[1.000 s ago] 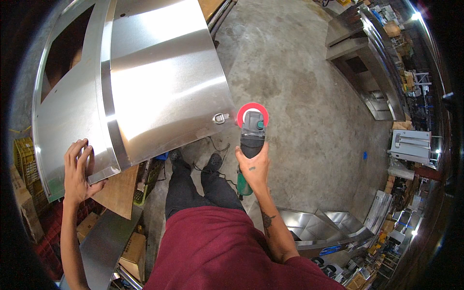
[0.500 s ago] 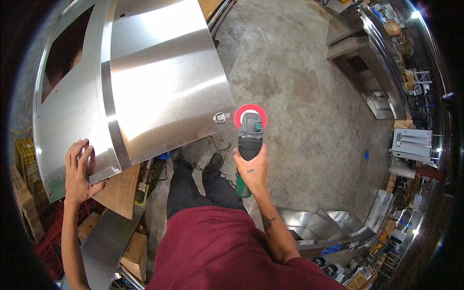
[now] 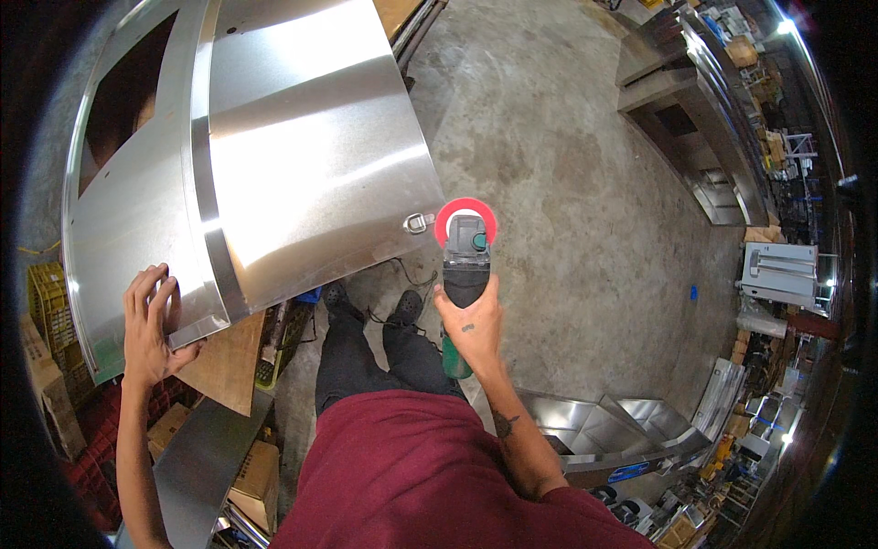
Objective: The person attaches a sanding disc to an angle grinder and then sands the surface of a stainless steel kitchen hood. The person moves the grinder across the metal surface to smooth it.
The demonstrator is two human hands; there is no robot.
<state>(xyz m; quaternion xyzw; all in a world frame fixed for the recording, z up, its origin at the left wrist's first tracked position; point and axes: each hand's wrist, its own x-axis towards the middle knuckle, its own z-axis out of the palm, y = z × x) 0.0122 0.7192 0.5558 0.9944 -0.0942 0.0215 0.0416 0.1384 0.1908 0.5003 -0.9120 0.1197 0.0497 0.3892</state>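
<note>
A large stainless steel panel (image 3: 311,201) with a bent seam lies at the left and upper left. My left hand (image 3: 151,325) rests on its near-left edge, the fingers spread over the metal and the thumb at the corner flange. In my right hand (image 3: 473,329) is an angle grinder (image 3: 466,261), gripped round its dark body. Its green rear end shows below the hand. A red-rimmed disc (image 3: 492,218) sits at the far end of the tool, just beyond the panel's right corner. Close to that corner, a small metal ring fitting (image 3: 418,223) lies on the panel.
Brown board (image 3: 224,366) sticks out under the panel. Cardboard boxes (image 3: 254,485) and a yellow crate (image 3: 50,306) stand at the left. Steel sheet-metal pieces (image 3: 594,425) lie behind my right arm. More steel units (image 3: 695,156) stand across the concrete floor (image 3: 567,210). A cord (image 3: 416,274) trails near my feet.
My right hand has shifted slightly left with the angle grinder, bringing the disc nearer the panel's right corner. The left hand stays on the panel.
</note>
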